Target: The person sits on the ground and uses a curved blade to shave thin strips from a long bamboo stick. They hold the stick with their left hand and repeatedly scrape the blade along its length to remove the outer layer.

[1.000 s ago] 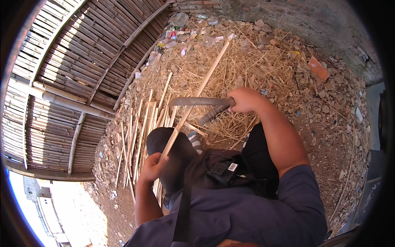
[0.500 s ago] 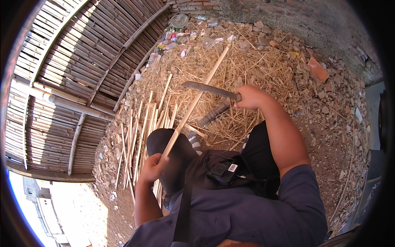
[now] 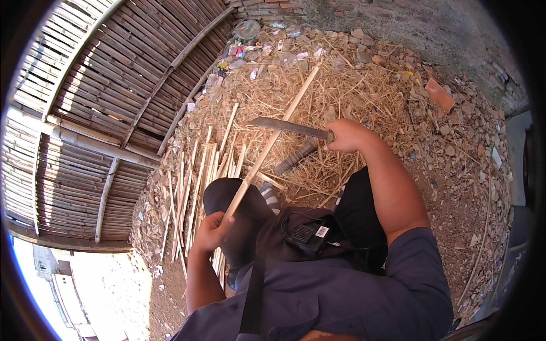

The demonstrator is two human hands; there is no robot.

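Observation:
A long pale bamboo strip (image 3: 263, 154) slants from my lap up and away to the right. Its near end is gripped in my left hand (image 3: 211, 232), beside my left knee. My right hand (image 3: 344, 135) is closed round the handle of a machete (image 3: 290, 125), most of the handle hidden by the fingers. The dark blade points left and crosses over the middle of the strip; whether it touches cannot be made out. Below the blade a dark, ridged wooden piece (image 3: 296, 156) lies on the shavings.
Several cut bamboo strips (image 3: 187, 193) lie in a bundle left of my knee. Straw-like shavings (image 3: 352, 85) cover the ground ahead, with rubble and litter around. A bamboo slat wall (image 3: 108, 91) stands at left, a brick wall (image 3: 432, 34) at the back. A black device (image 3: 307, 237) rests on my lap.
The far end of the bamboo strip has dipped slightly toward me, and the machete blade's tip has shifted a little lower and left. Both hands keep their grip.

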